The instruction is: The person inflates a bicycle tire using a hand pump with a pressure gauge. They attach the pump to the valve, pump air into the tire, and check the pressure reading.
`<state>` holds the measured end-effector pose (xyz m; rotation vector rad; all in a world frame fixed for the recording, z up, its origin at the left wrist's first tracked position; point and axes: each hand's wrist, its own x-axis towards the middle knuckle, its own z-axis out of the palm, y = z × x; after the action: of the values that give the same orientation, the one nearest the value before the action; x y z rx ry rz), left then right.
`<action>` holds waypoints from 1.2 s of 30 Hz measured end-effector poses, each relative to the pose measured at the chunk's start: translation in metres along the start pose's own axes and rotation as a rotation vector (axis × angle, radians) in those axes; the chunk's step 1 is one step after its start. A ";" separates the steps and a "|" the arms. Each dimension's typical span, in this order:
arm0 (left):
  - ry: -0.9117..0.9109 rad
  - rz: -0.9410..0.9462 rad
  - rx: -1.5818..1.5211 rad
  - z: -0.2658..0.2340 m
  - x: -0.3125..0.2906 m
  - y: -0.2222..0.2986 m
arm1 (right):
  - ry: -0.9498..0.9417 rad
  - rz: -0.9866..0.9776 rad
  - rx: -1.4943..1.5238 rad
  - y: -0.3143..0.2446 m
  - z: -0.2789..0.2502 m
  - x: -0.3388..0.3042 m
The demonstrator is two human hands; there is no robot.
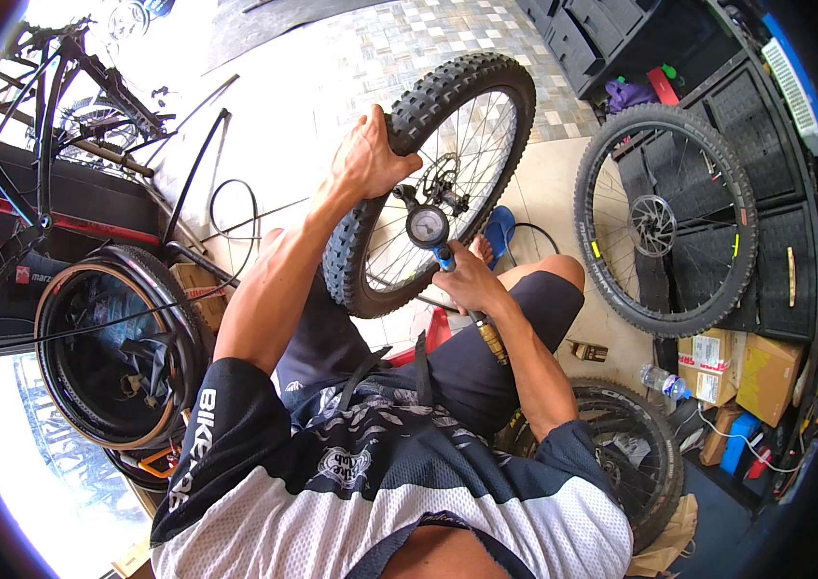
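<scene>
The metal-spoked wheel (pixel 458 201) with a chunky black rubber tyre (pixel 428 95) is leaning before me, the tyre apparently seated. My left hand (pixel 370 162) is clamping the tyre; my right hand (pixel 473 283) is gripping the blue-handled inflator (pixel 444 258) with a round dial gauge (pixel 426 228). Inflating seems under way, with detaching remaining. The reading isn't showing legibly, and my inflator's contact with the valve is escaping me.

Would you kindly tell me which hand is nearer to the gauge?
The right hand: it grips the blue handle just below the gauge. The left hand is farther, up and left in the picture, holding the tire.
</scene>
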<state>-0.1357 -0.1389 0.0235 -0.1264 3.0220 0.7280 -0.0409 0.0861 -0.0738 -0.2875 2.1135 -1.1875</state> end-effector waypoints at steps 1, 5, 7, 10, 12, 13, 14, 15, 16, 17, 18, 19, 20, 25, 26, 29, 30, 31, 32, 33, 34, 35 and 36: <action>0.004 0.005 -0.002 0.000 0.000 0.000 | 0.003 0.000 -0.003 0.000 0.000 0.000; 0.005 0.004 -0.011 0.001 0.000 -0.001 | -0.001 0.001 0.022 0.000 0.000 0.001; 0.005 -0.002 -0.036 0.001 0.000 -0.001 | -0.020 0.017 0.046 -0.001 -0.001 0.000; 0.002 -0.002 -0.051 0.002 0.001 -0.002 | -0.044 0.034 0.100 0.000 -0.001 0.000; 0.006 0.003 -0.049 0.002 0.001 -0.003 | -0.024 0.003 0.105 0.002 0.001 0.001; 0.013 0.008 -0.045 0.002 0.000 -0.003 | -0.012 -0.021 0.096 0.003 0.002 0.002; 0.021 0.013 -0.041 0.002 0.000 -0.003 | -0.003 -0.036 0.088 0.005 0.003 0.003; 0.024 0.015 -0.039 0.002 0.000 -0.004 | 0.010 -0.023 0.070 0.006 0.004 0.004; 0.028 0.018 -0.037 0.002 0.000 -0.003 | 0.002 -0.046 0.089 0.008 0.005 0.005; 0.028 0.014 -0.028 0.000 -0.001 -0.004 | -0.001 -0.041 0.097 0.008 0.006 0.006; 0.012 0.008 -0.027 0.000 -0.001 -0.004 | -0.005 -0.036 0.105 0.009 0.007 0.006; -0.006 -0.004 -0.017 -0.001 -0.001 -0.004 | -0.007 -0.033 0.114 0.009 0.007 0.006; -0.016 -0.012 -0.003 -0.002 -0.001 -0.003 | -0.010 -0.030 0.123 0.010 0.008 0.006; -0.027 -0.019 -0.016 -0.004 -0.002 -0.001 | -0.022 0.005 0.130 0.006 0.006 0.004; -0.025 -0.018 -0.013 -0.004 -0.002 -0.001 | -0.030 0.013 0.140 0.005 0.006 0.004; -0.018 -0.004 -0.010 -0.004 -0.002 -0.002 | -0.036 0.008 0.156 0.003 0.005 0.002; -0.018 -0.003 -0.014 -0.003 -0.002 -0.002 | -0.035 0.001 0.158 0.002 0.005 0.001; -0.014 0.001 -0.014 -0.003 -0.002 -0.002 | -0.039 0.005 0.158 0.000 0.004 0.001; -0.012 0.003 -0.007 -0.003 -0.002 -0.003 | -0.043 0.009 0.157 -0.001 0.004 0.000; -0.011 0.002 -0.013 -0.002 -0.001 -0.003 | -0.047 0.014 0.156 -0.002 0.003 0.000; -0.011 -0.001 -0.012 -0.002 -0.001 -0.003 | -0.038 0.015 0.158 -0.003 0.003 -0.001; -0.011 -0.004 -0.008 -0.002 -0.002 -0.003 | -0.029 0.017 0.159 -0.004 0.002 -0.001; -0.013 -0.007 -0.010 -0.002 -0.002 -0.003 | -0.023 0.029 0.167 -0.005 0.003 -0.002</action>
<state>-0.1338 -0.1426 0.0238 -0.1320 3.0041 0.7410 -0.0385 0.0826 -0.0697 -0.1930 1.9773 -1.3280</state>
